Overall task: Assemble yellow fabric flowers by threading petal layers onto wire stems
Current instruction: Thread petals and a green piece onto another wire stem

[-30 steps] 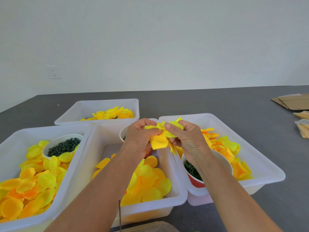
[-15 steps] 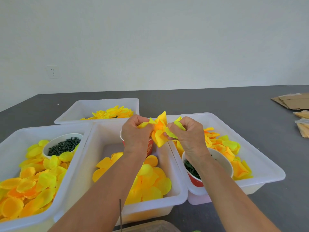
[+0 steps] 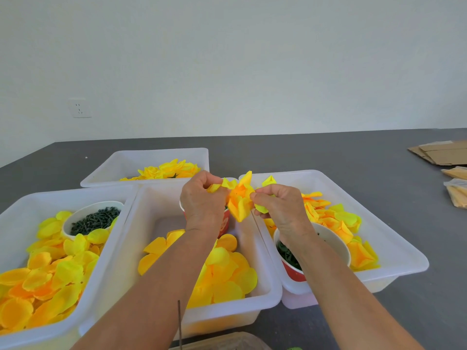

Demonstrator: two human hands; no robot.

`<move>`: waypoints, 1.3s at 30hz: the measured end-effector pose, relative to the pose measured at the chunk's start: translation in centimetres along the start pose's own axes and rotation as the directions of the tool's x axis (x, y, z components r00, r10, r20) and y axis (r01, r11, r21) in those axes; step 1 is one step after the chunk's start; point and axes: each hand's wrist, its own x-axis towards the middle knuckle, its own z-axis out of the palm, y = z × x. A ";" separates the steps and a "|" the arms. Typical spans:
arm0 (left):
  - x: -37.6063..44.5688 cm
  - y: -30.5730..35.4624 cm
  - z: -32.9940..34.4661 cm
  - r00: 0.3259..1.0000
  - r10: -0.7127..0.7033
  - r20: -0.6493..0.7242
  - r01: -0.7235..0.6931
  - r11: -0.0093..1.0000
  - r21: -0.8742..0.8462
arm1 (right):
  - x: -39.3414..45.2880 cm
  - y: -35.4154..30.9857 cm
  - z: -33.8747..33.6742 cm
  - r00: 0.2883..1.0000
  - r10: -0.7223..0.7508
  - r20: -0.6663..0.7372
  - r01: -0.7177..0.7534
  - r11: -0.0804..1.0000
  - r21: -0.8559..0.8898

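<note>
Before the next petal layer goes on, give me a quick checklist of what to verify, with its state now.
1. Left hand grips the flower: ok.
2. Right hand pinches its petals from the other side: ok.
3. Wire stem through the layers: cannot tell, the petals and hands hide it.
4. Loose petals within reach in the middle bin: ok.
5. Cup of green parts in the right bin, below the right wrist: ok.
6. Far bin has room for finished flowers: ok.
</note>
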 end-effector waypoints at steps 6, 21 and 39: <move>0.6 -0.5 0.1 0.986 -0.154 -0.059 0.149 0.985 -0.086 | -0.1 0.0 0.0 0.995 -0.086 -0.057 0.085 0.996 -0.006; 0.1 0.1 -0.1 0.990 -0.057 -0.125 0.064 0.997 0.052 | 0.2 0.8 0.7 0.864 -0.419 -0.278 0.247 0.835 -0.491; -1.4 0.6 0.3 0.944 0.289 0.158 -0.316 0.932 0.178 | 0.5 1.2 0.2 0.898 -0.426 -0.110 0.306 0.785 -0.539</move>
